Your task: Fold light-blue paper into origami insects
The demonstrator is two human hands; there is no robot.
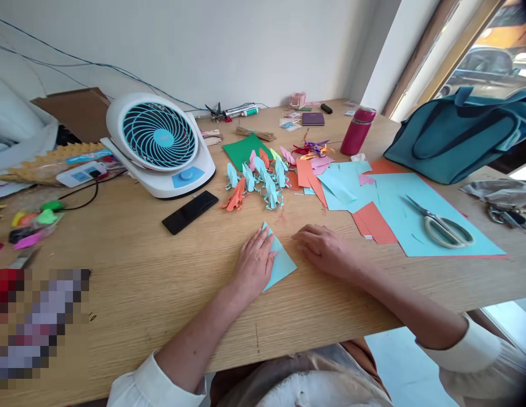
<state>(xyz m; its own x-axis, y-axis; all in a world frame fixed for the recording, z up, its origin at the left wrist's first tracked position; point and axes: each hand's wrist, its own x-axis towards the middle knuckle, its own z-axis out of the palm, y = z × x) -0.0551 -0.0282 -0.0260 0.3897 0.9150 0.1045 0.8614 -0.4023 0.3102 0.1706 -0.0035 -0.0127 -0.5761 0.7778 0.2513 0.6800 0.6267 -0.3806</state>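
My left hand [255, 261] lies flat on a light-blue sheet of paper folded into a triangle [282, 264], pressing it to the wooden table. The palm and fingers cover the paper's left part. Just to the right of the triangle rests my right hand [324, 249], its fingers loosely bent and a little apart, with nothing visible in them. Beyond both hands stands a cluster of small folded paper figures [271, 192], mostly light blue, with some orange, pink and green ones.
A black phone [190, 212] and a white fan [159, 138] stand to the left. On the right, scissors [445, 229] lie on a large blue sheet [392, 198] near orange paper pieces [375, 223]. Farther back are a magenta bottle [357, 133] and a teal bag [458, 135].
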